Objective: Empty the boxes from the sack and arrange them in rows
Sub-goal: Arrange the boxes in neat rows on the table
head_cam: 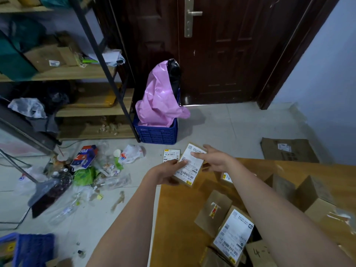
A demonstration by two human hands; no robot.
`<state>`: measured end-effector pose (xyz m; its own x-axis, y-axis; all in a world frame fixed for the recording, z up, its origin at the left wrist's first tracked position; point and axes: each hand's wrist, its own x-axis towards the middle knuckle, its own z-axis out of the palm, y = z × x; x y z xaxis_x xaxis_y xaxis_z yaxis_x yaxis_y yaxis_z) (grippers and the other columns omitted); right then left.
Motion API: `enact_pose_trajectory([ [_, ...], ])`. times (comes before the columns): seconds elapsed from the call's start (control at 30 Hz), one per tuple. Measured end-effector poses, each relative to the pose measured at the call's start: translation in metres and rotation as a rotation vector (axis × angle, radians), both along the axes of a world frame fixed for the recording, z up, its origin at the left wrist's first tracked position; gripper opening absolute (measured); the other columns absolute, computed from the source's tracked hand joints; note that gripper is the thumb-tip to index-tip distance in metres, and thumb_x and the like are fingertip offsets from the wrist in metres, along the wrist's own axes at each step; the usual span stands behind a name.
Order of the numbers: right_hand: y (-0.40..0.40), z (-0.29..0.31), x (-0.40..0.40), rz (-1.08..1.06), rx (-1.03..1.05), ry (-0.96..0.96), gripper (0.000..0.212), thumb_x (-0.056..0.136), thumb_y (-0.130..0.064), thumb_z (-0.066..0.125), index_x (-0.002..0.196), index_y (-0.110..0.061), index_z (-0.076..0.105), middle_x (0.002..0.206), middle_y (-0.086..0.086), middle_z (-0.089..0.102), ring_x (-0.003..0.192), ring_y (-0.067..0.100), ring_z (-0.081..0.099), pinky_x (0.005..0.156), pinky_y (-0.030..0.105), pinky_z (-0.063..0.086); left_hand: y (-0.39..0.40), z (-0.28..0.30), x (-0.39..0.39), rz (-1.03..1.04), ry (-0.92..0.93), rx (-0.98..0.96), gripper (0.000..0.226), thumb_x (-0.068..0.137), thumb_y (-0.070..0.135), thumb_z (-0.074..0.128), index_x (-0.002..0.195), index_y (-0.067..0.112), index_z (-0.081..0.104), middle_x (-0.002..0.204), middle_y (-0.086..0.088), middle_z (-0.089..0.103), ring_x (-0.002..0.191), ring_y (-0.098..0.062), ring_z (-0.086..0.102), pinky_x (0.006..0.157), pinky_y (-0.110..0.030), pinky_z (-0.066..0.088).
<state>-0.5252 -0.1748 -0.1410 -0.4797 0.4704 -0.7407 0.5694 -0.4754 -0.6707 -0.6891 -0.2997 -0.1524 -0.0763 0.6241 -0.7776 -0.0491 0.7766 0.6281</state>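
- Right now my left hand grips the near corner of a small labelled box, thumb over its white shipping label.
- My right hand touches the box's far side with its fingers mostly straight; whether the thumb hooks underneath I cannot tell.
- Held between both hands, the box is tilted above the far edge of the flattened cardboard sheet.
- Another labelled box lies on the floor just beyond it.
- More labelled boxes sit near my right forearm.

Both forearms are bare to the frame edge, left hand and right hand ungloved.
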Motion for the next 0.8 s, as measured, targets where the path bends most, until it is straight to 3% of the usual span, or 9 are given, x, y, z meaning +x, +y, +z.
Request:
enact_pose_trajectory([
  [0.07, 0.003, -0.009, -0.003, -0.038, 0.029, 0.028, 0.082, 0.08, -0.027, 0.081, 0.147, -0.029, 0.032, 0.111, 0.005, 0.071, 0.104, 0.024, 0.067, 0.081, 0.044, 0.056, 0.004, -0.003, -0.003, 0.002, 0.0, 0.009, 0.059, 0.082, 0.056, 0.069, 0.13, 0.025, 0.052, 0.11, -0.001, 0.074, 0.104, -0.022, 0.07, 0.088, -0.043, 0.058],
  [0.13, 0.005, -0.018, -0.004, -0.137, 0.02, 0.065, 0.068, 0.08, -0.022, 0.082, 0.138, -0.017, 0.047, 0.107, 0.007, 0.073, 0.097, 0.024, 0.071, 0.075, 0.043, 0.061, 0.007, -0.004, -0.006, 0.043, -0.041, 0.015, 0.056, 0.084, 0.048, 0.071, 0.129, 0.021, 0.054, 0.109, -0.003, 0.074, 0.103, -0.022, 0.07, 0.089, -0.044, 0.058],
  [0.2, 0.01, -0.026, -0.005, -0.229, 0.029, 0.07, 0.056, 0.081, -0.023, 0.081, 0.128, -0.012, 0.054, 0.103, 0.009, 0.075, 0.095, 0.026, 0.072, 0.079, 0.047, 0.061, 0.01, -0.006, -0.008, 0.09, -0.077, 0.023, 0.053, 0.084, 0.035, 0.076, 0.129, 0.019, 0.053, 0.109, -0.004, 0.074, 0.102, -0.022, 0.071, 0.086, -0.042, 0.059],
  [0.3, 0.011, -0.036, 0.0, -0.287, -0.072, 0.061, 0.063, 0.078, -0.029, 0.083, 0.131, -0.01, 0.052, 0.107, 0.013, 0.073, 0.098, 0.029, 0.071, 0.084, 0.051, 0.058, 0.015, -0.015, -0.013, 0.279, -0.001, 0.161, 0.067, 0.079, 0.018, 0.081, 0.135, 0.026, 0.046, 0.113, -0.008, 0.071, 0.094, -0.023, 0.072, 0.071, -0.034, 0.061],
  [0.4, 0.009, -0.042, 0.008, 0.038, -0.104, -0.129, 0.079, 0.07, -0.043, 0.084, 0.135, -0.012, 0.051, 0.124, 0.013, 0.065, 0.113, 0.032, 0.063, 0.098, 0.05, 0.051, 0.02, -0.021, -0.021, 0.482, 0.032, 0.276, 0.068, 0.08, 0.012, 0.08, 0.136, 0.029, 0.045, 0.117, -0.011, 0.066, 0.092, -0.024, 0.071, 0.064, -0.031, 0.06],
  [0.47, 0.008, -0.043, 0.005, 0.311, -0.001, -0.276, 0.102, 0.068, -0.043, 0.086, 0.15, -0.019, 0.031, 0.144, 0.012, 0.05, 0.131, 0.036, 0.049, 0.107, 0.054, 0.042, 0.025, -0.02, -0.022, 0.304, 0.09, 0.278, 0.066, 0.079, 0.011, 0.08, 0.132, 0.032, 0.049, 0.12, -0.007, 0.06, 0.098, -0.025, 0.068, 0.069, -0.035, 0.062],
  [0.53, 0.011, -0.037, -0.005, 0.409, 0.138, -0.261, 0.109, 0.072, -0.041, 0.085, 0.155, -0.031, 0.015, 0.153, 0.007, 0.04, 0.134, 0.034, 0.046, 0.106, 0.049, 0.043, 0.031, -0.02, -0.021, 0.096, 0.119, 0.268, 0.064, 0.075, 0.014, 0.084, 0.128, 0.03, 0.054, 0.119, -0.006, 0.061, 0.1, -0.026, 0.067, 0.076, -0.038, 0.062],
  [0.67, 0.015, -0.032, -0.021, 0.387, 0.103, -0.113, 0.062, 0.08, -0.034, 0.08, 0.134, -0.02, 0.052, 0.125, 0.004, 0.068, 0.1, 0.021, 0.07, 0.088, 0.04, 0.058, 0.044, -0.025, -0.019, 0.105, 0.161, 0.32, 0.056, 0.076, 0.024, 0.084, 0.125, 0.027, 0.058, 0.121, -0.005, 0.063, 0.103, -0.023, 0.066, 0.079, -0.036, 0.061],
  [0.8, 0.014, -0.062, -0.017, -0.078, 0.072, -0.114, 0.041, 0.085, -0.031, 0.076, 0.119, -0.013, 0.062, 0.119, 0.009, 0.07, 0.102, 0.025, 0.07, 0.088, 0.043, 0.057, 0.043, -0.049, -0.027, 0.29, 0.492, 0.26, 0.043, 0.093, 0.038, 0.062, 0.133, 0.026, 0.054, 0.135, -0.005, 0.057, 0.118, -0.025, 0.056, 0.092, -0.038, 0.052],
])
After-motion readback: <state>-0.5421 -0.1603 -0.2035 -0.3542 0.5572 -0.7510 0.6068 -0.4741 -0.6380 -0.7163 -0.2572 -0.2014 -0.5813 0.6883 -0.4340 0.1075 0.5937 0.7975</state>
